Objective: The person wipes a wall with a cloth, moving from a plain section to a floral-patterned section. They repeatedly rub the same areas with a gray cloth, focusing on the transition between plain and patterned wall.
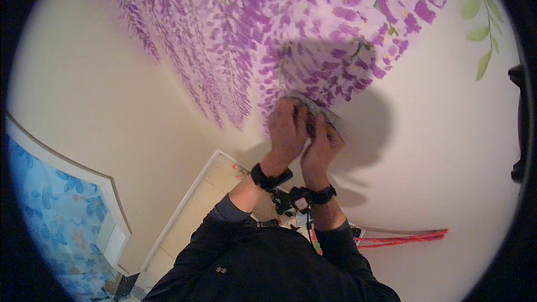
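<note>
Both my hands are raised close together in front of a pale wall [436, 134] painted with purple hanging blossoms [235, 29]. A grey, flat, cloth-like thing [312, 107] lies between my fingers and the wall, at the lower tips of the blossoms. My left hand [287, 126] has its fingers bent over the thing's left end. My right hand [323, 144] grips its lower right part. My fingers partly hide it, so its exact kind cannot be told. Dark bands circle both wrists, and a small device [300, 202] sits by the right one.
A white-framed opening with a blue floral curtain [54, 205] is at the left. White skirting [180, 209] edges the tiled floor [197, 205] below. Red strands or sticks [402, 238] extend along the wall at lower right. Dark objects [520, 126] stand at the right rim.
</note>
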A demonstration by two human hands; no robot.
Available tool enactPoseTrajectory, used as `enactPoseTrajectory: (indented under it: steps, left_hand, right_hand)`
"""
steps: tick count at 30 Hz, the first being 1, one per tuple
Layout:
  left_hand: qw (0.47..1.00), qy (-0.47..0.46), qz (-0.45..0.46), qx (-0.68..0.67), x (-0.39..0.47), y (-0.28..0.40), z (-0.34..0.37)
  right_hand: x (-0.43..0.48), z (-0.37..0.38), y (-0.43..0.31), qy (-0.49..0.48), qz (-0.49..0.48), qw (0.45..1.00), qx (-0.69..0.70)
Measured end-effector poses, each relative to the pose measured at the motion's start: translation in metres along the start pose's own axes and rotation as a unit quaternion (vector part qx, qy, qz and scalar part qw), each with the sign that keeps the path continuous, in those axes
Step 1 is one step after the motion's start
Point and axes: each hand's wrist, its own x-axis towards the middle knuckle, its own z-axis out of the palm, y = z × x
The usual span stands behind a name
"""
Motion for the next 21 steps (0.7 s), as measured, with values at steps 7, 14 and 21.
enactPoseTrajectory:
  steps: [7,14,21]
  left_hand:
    - [0.985,0.076,-0.112,0.109,-0.023,-0.112,-0.024]
    - [0.948,-0.066,-0.295,-0.101,-0.088,-0.084,0.006]
    - [0.984,-0.020,-0.167,-0.056,-0.062,-0.073,0.003]
  right_hand:
    - [-0.017,0.040,0.106,-0.119,0.047,0.979,-0.156]
    - [-0.027,-0.064,0.175,-0.041,0.014,0.985,-0.166]
    - [-0.025,-0.030,0.101,-0.065,0.062,0.975,-0.206]
